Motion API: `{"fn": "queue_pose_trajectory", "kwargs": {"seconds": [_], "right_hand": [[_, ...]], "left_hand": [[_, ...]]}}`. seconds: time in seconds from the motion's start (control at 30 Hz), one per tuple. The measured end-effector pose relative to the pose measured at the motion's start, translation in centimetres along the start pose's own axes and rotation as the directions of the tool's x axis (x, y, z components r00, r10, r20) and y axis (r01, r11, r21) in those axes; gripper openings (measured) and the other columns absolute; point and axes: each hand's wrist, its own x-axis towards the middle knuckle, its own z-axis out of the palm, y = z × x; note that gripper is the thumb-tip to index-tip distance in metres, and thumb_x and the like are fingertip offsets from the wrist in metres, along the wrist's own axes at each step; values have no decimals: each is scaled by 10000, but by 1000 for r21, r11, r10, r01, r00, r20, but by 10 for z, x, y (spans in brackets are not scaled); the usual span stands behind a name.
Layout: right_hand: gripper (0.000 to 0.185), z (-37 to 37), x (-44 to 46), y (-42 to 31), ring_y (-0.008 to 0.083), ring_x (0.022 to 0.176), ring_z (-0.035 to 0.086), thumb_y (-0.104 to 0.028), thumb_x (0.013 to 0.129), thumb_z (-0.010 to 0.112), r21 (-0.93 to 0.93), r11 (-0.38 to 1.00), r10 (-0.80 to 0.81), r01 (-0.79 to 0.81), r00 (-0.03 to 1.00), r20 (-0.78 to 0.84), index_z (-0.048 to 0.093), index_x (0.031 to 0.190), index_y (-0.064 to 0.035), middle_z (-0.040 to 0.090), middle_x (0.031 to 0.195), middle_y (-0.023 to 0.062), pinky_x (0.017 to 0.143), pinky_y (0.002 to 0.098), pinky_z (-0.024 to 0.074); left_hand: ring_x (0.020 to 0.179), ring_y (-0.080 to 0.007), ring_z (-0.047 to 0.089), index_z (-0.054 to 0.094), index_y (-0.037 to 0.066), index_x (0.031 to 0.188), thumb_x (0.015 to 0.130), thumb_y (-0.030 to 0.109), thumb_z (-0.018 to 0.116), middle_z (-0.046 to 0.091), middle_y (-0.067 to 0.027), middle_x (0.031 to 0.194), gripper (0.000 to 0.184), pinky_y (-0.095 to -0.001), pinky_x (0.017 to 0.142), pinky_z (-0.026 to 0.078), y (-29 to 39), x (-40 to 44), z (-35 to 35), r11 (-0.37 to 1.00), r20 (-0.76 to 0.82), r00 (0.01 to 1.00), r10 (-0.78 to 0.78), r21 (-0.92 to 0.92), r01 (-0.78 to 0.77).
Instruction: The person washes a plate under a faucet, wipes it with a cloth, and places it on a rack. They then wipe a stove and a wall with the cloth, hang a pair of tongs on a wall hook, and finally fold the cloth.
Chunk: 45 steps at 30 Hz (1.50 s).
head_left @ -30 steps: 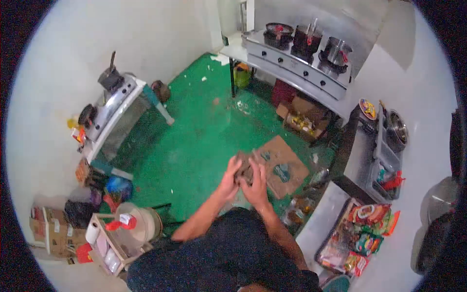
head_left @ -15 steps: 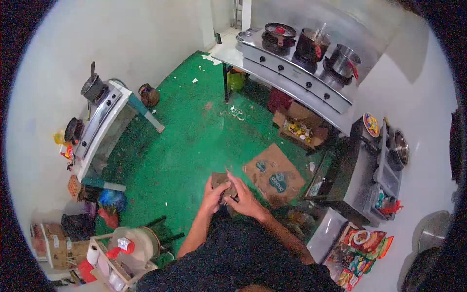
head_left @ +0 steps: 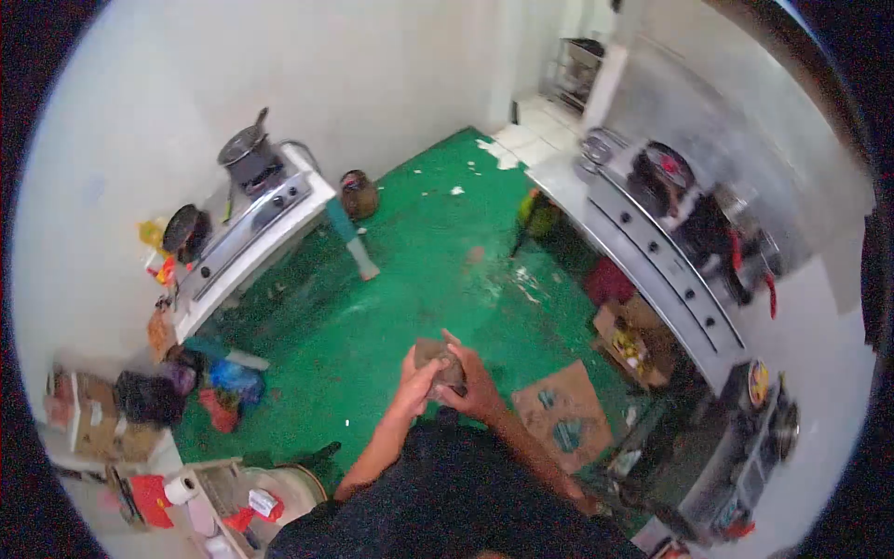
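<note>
Close in front of my body, both hands are wrapped round a small brownish-grey piece [head_left: 434,356] that looks folded. Whether it is cloth or cardboard I cannot tell. My left hand [head_left: 419,382] grips it from the left, its thumb lying across the front. On the other side, my right hand [head_left: 471,380] closes on its right edge, with fingers partly behind it. The lower part of the piece is hidden by my hands.
Below my hands is a green floor [head_left: 400,307]. A stove with pots stands on the left table [head_left: 312,200]; a longer stove [head_left: 666,252] runs along the right. A flattened cardboard sheet [head_left: 582,401] and an open box [head_left: 605,326] lie on the right. A wooden-framed stand [head_left: 209,475] is at lower left.
My view has turned left, so the stoves and the cardboard sheet appear further right. Both hands keep hold of the brownish-grey piece, and the right fingers now wrap closer round it.
</note>
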Motion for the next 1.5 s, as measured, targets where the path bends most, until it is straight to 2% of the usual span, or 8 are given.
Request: {"fn": "queue_pose_trajectory", "kwargs": {"seconds": [0.17,0.27,0.47,0.77,0.93,1.07,1.3,1.5], "right_hand": [[798,14,65,37,390,1247,453,-292,789,748,71,997,-44,37,993,105,322,1423,-64,407,1424,231,1067,478,345],[787,20,99,61,394,1234,469,-310,778,756,98,990,80,-104,972,222,351,1405,-59,452,1365,227,1056,472,361],[790,27,205,107,382,1229,484,-296,756,771,173,984,-40,-48,881,471,371,1389,-47,476,1336,224,1035,465,389],[742,60,345,113,382,1189,516,-209,744,771,295,942,-317,160,710,628,403,1367,-47,484,1339,216,1016,438,415],[751,109,377,93,374,1146,539,-160,717,775,373,926,-237,-63,671,702,413,1366,-46,529,1229,201,975,424,442],[740,169,425,83,311,1172,531,-271,791,757,423,906,-365,-2,501,784,395,1399,-54,506,1318,168,987,417,438],[442,342,538,48,160,980,593,-373,945,596,266,853,123,-449,668,734,530,1284,-97,590,1173,65,781,324,514],[308,479,606,34,106,706,585,-225,891,637,315,889,133,-333,844,519,610,1129,-32,640,795,18,608,251,486]], "left_hand": [[980,-218,605,448,95,1245,805,133,718,578,-88,1120,518,-334,725,546,39,30,-5,994,-229,968,-105,-56,95],[1062,-203,592,454,78,1277,819,137,717,580,-86,1202,532,-363,816,539,25,69,-35,996,-197,978,-62,-74,49],[1082,-210,557,413,52,1301,822,188,737,544,-102,1196,595,-352,867,505,49,128,-42,977,-387,919,75,-154,-145],[1139,-250,522,316,51,1369,798,254,769,459,-144,1289,757,-374,915,484,104,187,-48,914,-736,635,234,-57,-402],[1094,-237,554,340,45,1315,795,147,756,500,-162,1232,674,-360,848,516,138,196,-83,842,-828,514,223,-101,-529],[1044,-203,584,421,28,1243,802,83,719,573,-112,1130,535,-346,846,516,159,192,-152,815,-848,429,312,7,-579],[990,-218,610,461,15,1245,784,43,640,599,-106,1108,495,-356,876,505,182,118,-308,796,-916,334,221,-28,-604],[1009,-231,603,462,2,1272,797,95,646,601,-119,1121,518,-366,889,491,231,81,-400,824,-934,329,141,-73,-561]]}}
